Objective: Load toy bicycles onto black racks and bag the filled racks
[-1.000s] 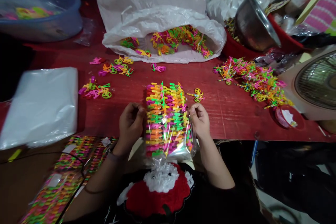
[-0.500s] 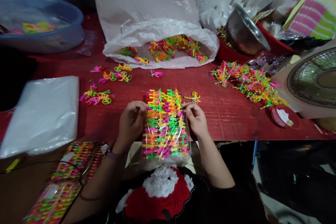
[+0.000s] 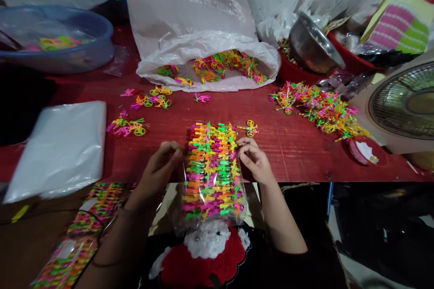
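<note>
A clear plastic bag (image 3: pixel 212 194) packed with rows of small plastic toys in pink, orange, yellow and green lies over the table's front edge, against my shirt. At its left side my left hand (image 3: pixel 162 165) is closed, thumb and fingertips pinching the bag's edge. My right hand (image 3: pixel 255 160) is closed on the opposite edge, fingers bent and thumb pressed in. The far ends of the toy rows stick out past the bag's mouth. Just beyond my right hand lies a loose yellow bicycle-shaped toy (image 3: pixel 251 128).
A white sack (image 3: pixel 203 38) of toys lies open at the back. Toy piles (image 3: pixel 318 108) sit right, near a fan (image 3: pixel 417 99) and a small red basket (image 3: pixel 361 151). Flat plastic bags (image 3: pixel 64 144) are at left, a blue basin (image 3: pixel 91 49) behind. Filled packs (image 3: pixel 88 230) lie lower left.
The filled bag has slid slightly toward my body. My left hand has shifted left and down, my right hand slightly down. The camera view has moved a little.
</note>
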`<state>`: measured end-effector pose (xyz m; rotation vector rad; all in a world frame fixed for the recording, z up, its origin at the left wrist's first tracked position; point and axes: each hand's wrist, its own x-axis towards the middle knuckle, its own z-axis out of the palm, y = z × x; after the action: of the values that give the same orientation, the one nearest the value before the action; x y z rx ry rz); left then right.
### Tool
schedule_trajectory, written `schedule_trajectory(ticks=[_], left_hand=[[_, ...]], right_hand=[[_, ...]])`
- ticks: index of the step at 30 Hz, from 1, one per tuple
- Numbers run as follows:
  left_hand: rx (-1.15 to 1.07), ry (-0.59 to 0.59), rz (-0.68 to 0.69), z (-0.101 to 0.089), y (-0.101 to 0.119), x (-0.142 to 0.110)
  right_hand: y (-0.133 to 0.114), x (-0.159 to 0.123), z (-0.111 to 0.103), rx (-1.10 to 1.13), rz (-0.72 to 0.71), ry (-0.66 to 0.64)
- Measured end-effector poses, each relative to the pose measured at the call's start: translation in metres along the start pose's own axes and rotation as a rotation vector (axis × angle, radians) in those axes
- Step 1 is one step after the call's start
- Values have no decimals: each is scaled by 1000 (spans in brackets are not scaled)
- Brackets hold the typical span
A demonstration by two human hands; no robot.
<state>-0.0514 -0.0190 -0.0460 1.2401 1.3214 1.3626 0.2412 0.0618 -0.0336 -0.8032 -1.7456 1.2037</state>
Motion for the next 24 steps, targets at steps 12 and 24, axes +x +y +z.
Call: schedule_trajectory(ticks=[12,24], left_hand=[[15,-176,106,-4,9,10],[241,315,208,25,2,50]], right_hand=[[4,11,-5,0,-82,-46],[16,50,21,56,-40,122]])
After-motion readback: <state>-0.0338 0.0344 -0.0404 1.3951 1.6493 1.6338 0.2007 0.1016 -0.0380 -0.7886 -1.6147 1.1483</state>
